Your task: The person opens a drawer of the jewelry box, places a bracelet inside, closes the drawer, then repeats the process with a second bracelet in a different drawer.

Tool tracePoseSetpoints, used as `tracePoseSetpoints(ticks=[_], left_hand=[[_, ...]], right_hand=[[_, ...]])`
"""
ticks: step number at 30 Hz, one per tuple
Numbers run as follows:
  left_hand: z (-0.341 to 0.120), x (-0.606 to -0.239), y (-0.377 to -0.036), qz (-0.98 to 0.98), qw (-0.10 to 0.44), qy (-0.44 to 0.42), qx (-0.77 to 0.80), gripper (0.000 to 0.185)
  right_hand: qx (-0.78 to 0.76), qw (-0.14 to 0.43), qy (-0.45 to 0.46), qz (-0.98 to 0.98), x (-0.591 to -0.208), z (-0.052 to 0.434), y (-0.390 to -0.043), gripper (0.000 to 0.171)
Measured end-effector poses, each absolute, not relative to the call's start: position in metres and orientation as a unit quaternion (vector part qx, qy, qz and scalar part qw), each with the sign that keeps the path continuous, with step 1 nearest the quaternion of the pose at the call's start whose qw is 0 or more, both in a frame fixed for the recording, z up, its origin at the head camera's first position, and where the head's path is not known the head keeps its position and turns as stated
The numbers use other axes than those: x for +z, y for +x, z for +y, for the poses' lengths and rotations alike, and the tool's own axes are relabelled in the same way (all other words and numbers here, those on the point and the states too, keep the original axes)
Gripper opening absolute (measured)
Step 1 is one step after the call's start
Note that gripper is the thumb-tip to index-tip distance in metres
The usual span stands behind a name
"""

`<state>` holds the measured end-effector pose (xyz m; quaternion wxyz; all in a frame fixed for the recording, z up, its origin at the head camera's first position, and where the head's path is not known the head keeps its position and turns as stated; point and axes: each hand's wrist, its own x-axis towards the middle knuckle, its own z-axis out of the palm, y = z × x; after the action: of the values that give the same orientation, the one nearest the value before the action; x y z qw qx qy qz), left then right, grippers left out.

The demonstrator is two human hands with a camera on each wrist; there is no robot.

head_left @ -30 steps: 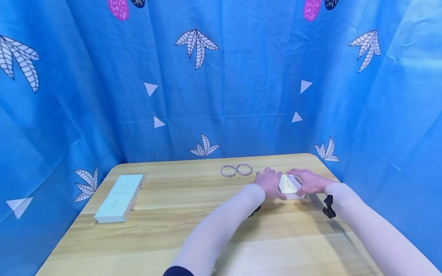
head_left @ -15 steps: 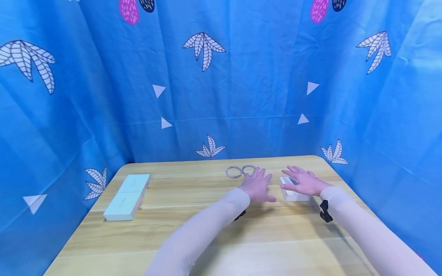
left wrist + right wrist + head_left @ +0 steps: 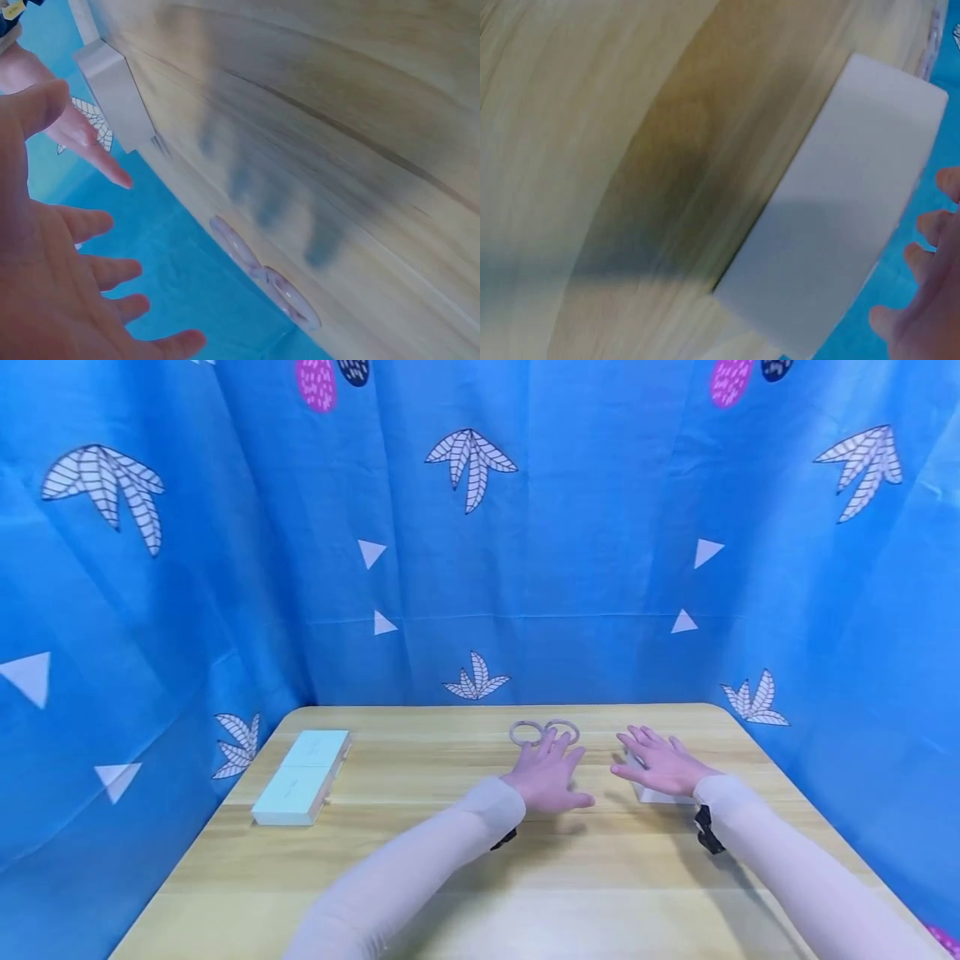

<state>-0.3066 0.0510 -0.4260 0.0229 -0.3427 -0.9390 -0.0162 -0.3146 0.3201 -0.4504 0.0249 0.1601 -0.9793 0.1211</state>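
My left hand [image 3: 543, 781] hovers over the table with its fingers spread, holding nothing. Its fingertips overlap two thin, pale purple rings [image 3: 512, 734] in the head view; the left wrist view shows the rings [image 3: 292, 298] side by side on the wood, apart from the fingers. A small white box [image 3: 660, 797] stands to the right. Over it is my right hand [image 3: 663, 764], fingers extended and nothing gripped, hiding most of the box top. The right wrist view has the long plain side of the white box [image 3: 832, 202] with the fingers [image 3: 922, 225] beyond its upper edge.
Two flat mint-green boxes [image 3: 315, 748] lie end to end on the left side of the wooden table [image 3: 427, 752]. A blue patterned curtain [image 3: 465, 568] hangs behind the table and along both sides.
Both hands have let go of the white box. The left hand has moved left toward the rings, while the right has opened and lifted above the box. The head view has shifted slightly.
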Motion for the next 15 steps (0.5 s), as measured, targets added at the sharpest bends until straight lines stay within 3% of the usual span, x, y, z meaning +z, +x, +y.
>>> tracePoseSetpoints(ticks=[15], left_hand=[[0.018,-0.429,-0.299,-0.946,-0.001,-0.323,-0.034,0.089]], right_hand=[[0.1,0.022,0.169,-0.98,-0.46,0.305,-0.32,0.089]])
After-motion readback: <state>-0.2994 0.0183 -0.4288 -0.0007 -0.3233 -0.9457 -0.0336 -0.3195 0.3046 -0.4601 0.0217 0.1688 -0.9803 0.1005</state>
